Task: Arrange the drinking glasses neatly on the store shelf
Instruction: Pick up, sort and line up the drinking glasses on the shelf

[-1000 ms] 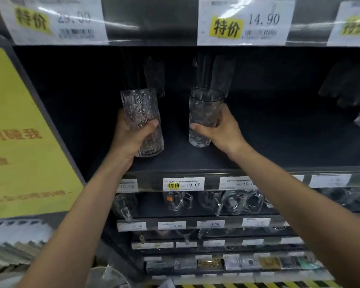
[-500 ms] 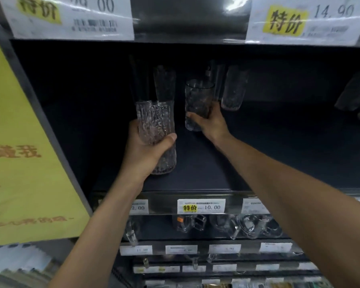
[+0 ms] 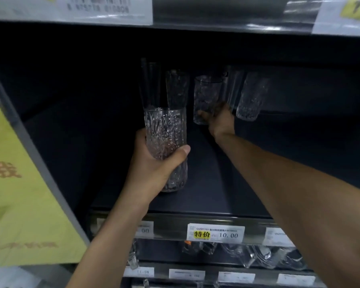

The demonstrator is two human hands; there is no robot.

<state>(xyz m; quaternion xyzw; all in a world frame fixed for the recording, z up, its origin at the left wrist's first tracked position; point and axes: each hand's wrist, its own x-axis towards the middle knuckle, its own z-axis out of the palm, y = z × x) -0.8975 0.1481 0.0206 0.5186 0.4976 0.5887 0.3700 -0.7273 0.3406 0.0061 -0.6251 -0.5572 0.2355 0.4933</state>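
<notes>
Head view: setting-down step judged in hand, tall ribbed glass [image 3: 166, 129] gripped by left hand [image 3: 154, 167] fingers [image 3: 181, 151] at 6 o'clock of back row [image 3: 249, 96], shorter glass [image 3: 206, 94] held by right hand [image 3: 220, 119] at 1 o'clock on shelf [image 3: 216, 183], alignment with that row called for.

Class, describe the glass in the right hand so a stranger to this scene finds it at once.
Find the dark shelf above the 10.00 tag. At its back stands a row of glasses; the right hand grips the base of one, the back glass. It alone in that row has a hand on it, and it sits behind the bumpy front glass in the left hand.
</notes>
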